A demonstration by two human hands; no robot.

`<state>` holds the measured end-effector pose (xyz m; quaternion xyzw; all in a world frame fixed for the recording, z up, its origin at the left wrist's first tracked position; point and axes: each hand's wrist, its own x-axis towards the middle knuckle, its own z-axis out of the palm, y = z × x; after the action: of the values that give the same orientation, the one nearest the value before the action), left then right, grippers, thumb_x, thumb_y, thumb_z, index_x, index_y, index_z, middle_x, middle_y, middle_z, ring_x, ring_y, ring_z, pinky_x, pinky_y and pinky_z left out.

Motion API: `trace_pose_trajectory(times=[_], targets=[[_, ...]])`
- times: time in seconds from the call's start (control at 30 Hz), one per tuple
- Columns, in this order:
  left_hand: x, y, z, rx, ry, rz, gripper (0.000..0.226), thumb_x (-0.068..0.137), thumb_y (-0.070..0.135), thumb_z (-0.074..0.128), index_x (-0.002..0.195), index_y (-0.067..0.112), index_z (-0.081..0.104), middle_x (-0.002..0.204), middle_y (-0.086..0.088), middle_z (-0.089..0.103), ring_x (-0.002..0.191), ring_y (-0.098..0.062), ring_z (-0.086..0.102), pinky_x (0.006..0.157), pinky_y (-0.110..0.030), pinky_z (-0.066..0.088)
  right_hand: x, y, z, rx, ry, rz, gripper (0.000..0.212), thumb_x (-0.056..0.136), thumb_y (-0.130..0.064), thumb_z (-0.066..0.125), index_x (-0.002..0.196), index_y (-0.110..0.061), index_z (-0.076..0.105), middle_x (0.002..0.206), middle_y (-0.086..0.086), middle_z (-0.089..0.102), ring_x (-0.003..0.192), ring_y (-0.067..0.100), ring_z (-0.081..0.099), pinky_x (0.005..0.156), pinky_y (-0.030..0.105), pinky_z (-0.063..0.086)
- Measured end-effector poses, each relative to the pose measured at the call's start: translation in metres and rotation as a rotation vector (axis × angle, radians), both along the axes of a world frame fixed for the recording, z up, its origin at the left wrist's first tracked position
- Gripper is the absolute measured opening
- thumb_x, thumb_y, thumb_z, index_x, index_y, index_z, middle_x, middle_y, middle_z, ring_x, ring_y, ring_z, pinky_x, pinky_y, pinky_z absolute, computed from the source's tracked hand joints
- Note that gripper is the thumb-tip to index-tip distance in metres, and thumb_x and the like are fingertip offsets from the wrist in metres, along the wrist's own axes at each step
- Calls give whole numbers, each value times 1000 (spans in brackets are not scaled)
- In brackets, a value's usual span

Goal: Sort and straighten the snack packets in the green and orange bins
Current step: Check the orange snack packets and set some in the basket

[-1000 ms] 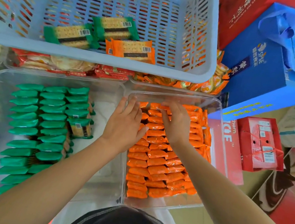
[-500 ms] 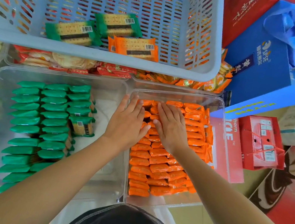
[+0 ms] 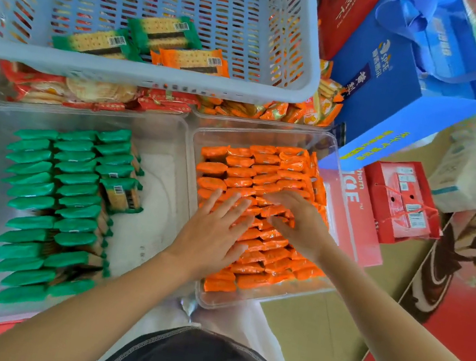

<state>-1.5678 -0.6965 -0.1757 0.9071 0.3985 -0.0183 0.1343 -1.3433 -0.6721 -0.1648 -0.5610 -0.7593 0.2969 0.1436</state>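
Observation:
A clear bin (image 3: 270, 133) on the right holds rows of orange snack packets (image 3: 259, 171) standing on edge. My left hand (image 3: 214, 233) lies flat on the packets in the bin's middle, fingers straight and spread. Beside it, my right hand (image 3: 299, 223) presses on the same packets with its fingers pointing left. To the left, a second clear bin (image 3: 162, 132) holds rows of green packets (image 3: 68, 182), with one green packet (image 3: 121, 193) lying face up at the rows' right side.
A pale blue slotted basket (image 3: 153, 76) at the back holds two green packets (image 3: 164, 32) and one orange packet (image 3: 193, 59). Behind the bins lie other snack trays (image 3: 96, 93). A blue gift bag (image 3: 407, 79) and red boxes (image 3: 401, 202) crowd the right side.
Both hands have slid from the far end of the orange bin toward me, flattening onto the packets in its middle. The far rows now show uncovered.

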Motion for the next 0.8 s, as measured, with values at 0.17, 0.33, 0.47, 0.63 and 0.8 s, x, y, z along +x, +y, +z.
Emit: trace_pose_trajectory(times=[0.17, 0.33, 0.47, 0.63, 0.8], targets=[[12, -35, -4, -162, 50, -174, 70, 91, 56, 15, 143, 22, 49, 157, -17, 28, 145, -35, 28, 118, -50, 5, 35, -38, 5, -161, -71, 104, 14, 78, -10, 79, 91, -16, 74, 83, -4, 69, 78, 5, 62, 69, 12, 45], [22, -52, -6, -189, 112, -70, 92, 77, 64, -11, 155, 27, 21, 162, -15, -10, 151, -32, -4, 119, -45, -8, 52, -49, 10, -340, -317, 222, 7, 79, -21, 77, 86, -22, 74, 74, -18, 59, 68, -2, 56, 68, 17, 45], [27, -70, -3, -227, 95, 24, 109, 67, 75, -33, 156, 29, 8, 161, -12, -18, 149, -27, -17, 120, -43, -9, 53, -45, 8, -330, -426, 289, 7, 79, -33, 77, 85, -31, 75, 76, -17, 68, 64, -13, 54, 68, 18, 46], [31, -83, -9, -193, 97, 89, 111, 61, 69, -45, 155, 30, -1, 156, -9, -24, 145, -24, -24, 119, -41, -10, 52, -43, 3, -260, -423, 320, 9, 75, -38, 78, 80, -32, 74, 71, -19, 67, 63, -8, 56, 70, 23, 50], [33, -85, -9, -178, 102, 105, 113, 61, 69, -45, 156, 31, 4, 160, -11, -16, 150, -26, -14, 120, -39, -4, 55, -50, -1, -161, -330, 340, 4, 75, -26, 78, 75, -26, 74, 66, -18, 59, 59, -3, 53, 66, 26, 52]])
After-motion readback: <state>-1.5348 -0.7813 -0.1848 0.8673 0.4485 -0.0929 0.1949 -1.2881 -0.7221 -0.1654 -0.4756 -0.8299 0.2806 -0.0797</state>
